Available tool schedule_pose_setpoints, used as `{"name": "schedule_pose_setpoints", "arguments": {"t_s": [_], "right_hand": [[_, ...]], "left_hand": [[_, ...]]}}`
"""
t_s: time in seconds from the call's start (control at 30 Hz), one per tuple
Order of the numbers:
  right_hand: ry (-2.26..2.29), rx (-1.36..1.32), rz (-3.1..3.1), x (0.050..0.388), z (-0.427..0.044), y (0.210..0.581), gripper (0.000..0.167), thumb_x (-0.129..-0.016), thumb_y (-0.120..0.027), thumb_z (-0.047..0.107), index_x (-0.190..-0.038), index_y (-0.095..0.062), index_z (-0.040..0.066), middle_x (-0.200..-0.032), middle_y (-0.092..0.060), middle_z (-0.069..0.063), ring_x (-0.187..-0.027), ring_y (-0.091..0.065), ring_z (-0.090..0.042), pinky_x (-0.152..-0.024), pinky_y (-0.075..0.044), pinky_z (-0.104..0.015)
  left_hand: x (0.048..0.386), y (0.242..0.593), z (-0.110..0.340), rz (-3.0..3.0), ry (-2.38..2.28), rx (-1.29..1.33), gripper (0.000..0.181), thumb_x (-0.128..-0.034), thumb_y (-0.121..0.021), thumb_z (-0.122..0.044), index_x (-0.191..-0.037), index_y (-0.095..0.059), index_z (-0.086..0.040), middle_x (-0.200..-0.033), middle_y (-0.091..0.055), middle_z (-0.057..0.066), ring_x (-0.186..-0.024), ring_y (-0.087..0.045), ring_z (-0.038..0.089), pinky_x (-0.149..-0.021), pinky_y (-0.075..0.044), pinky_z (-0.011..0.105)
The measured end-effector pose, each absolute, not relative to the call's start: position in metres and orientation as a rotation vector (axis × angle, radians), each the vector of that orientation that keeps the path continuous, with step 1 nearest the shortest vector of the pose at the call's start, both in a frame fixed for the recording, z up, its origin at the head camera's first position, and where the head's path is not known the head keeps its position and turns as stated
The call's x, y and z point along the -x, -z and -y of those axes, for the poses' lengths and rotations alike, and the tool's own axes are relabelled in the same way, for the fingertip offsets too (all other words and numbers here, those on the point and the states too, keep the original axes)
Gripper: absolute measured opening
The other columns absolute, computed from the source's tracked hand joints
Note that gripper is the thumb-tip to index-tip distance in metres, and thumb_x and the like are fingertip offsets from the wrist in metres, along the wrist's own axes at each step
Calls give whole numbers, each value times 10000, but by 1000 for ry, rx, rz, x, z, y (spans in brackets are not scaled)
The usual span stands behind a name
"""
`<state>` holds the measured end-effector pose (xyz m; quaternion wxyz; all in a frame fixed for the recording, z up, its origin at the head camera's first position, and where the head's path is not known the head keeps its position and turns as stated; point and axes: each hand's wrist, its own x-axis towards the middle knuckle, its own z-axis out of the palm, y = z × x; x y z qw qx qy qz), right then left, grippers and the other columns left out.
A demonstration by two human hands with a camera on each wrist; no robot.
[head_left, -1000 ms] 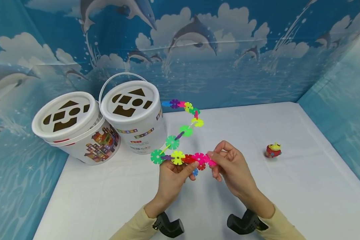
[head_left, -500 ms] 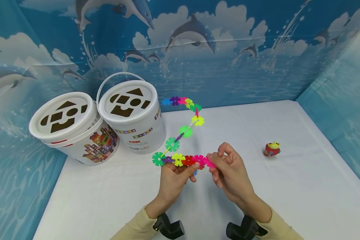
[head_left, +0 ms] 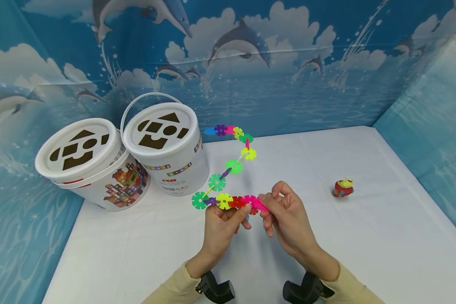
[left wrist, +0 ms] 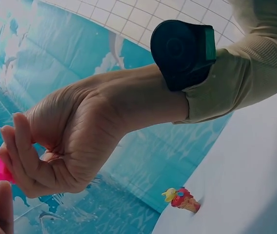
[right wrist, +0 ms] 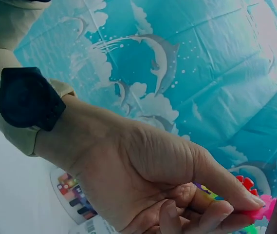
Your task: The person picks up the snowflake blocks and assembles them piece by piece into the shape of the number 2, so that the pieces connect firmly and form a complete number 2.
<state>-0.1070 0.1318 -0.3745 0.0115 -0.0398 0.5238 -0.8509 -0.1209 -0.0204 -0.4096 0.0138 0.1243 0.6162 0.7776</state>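
Note:
A long chain of interlocking snowflake discs lies bent in a zigzag in the head view, with a green snowflake disc (head_left: 217, 182) partway along and a blue one (head_left: 210, 131) at its far end. My left hand (head_left: 221, 230) grips the near end, thumb on top beside the red disc (head_left: 236, 202). My right hand (head_left: 294, 226) pinches a pink snowflake disc (head_left: 261, 206) against another pink one at that end. In the left wrist view the right hand's fingers hold pink plastic (left wrist: 1, 170). In the right wrist view the left thumb presses a pink disc (right wrist: 267, 210). A blue piece beneath the left hand is mostly hidden.
Two white lidded buckets stand at the left, one tilted bucket (head_left: 95, 181) beside an upright bucket (head_left: 171, 160) with a handle. A small red and yellow toy figure (head_left: 343, 188) is at the right on the white table (head_left: 380, 236). A dolphin-print cloth (head_left: 289, 84) hangs behind.
My right hand has come slightly left, bringing its pink disc closer to the other pink one, so they overlap more. The left hand stays nearly still; the view shifts slightly.

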Motion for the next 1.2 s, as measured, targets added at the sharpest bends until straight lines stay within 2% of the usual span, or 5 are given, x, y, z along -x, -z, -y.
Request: {"name": "schedule_pose_setpoints", "arguments": {"t_s": [0.13,0.57,0.83,1.03,1.2], "right_hand": [[2671,149,-1665,107,-130,376,163,-954,-544,31,-905,-392,62,-605,-593,-22,-421,-549,-83,-400,-456,-172],[2409,200,-1897,117,-137,383,160,-972,-529,85,-1031,-398,14,-652,-626,-51,-462,-577,-151,-464,-506,-246],[2070,267,-2138,147,-150,428,241,-953,-576,116,-1117,-471,-27,-713,-602,-161,-506,-558,-269,-485,-488,-282],[1392,505,-2581,156,-146,464,114,-885,-670,165,-864,-597,81,-617,-549,0,-498,-513,-150,-448,-412,-248],[1004,517,-2855,156,-139,481,204,-805,-740,167,-771,-540,144,-609,-439,105,-517,-396,-62,-472,-342,-238]], "left_hand": [[121,410,20,-1889,-2404,-339,197,-892,-673,-137,-953,-659,49,-660,-665,110,-538,-627,144,-443,-367,187],[126,407,26,-1933,-2386,-437,160,-885,-678,-89,-950,-678,56,-682,-662,161,-511,-608,148,-421,-352,197],[127,406,30,-1923,-2433,-433,191,-886,-681,-114,-960,-671,62,-628,-638,123,-485,-573,151,-427,-341,198],[127,406,30,-1891,-2457,-484,175,-875,-684,-74,-921,-655,93,-563,-600,100,-466,-553,148,-402,-311,221],[126,404,30,-1860,-2473,-476,195,-871,-692,-87,-930,-658,95,-575,-609,35,-466,-558,181,-413,-319,196]]}}
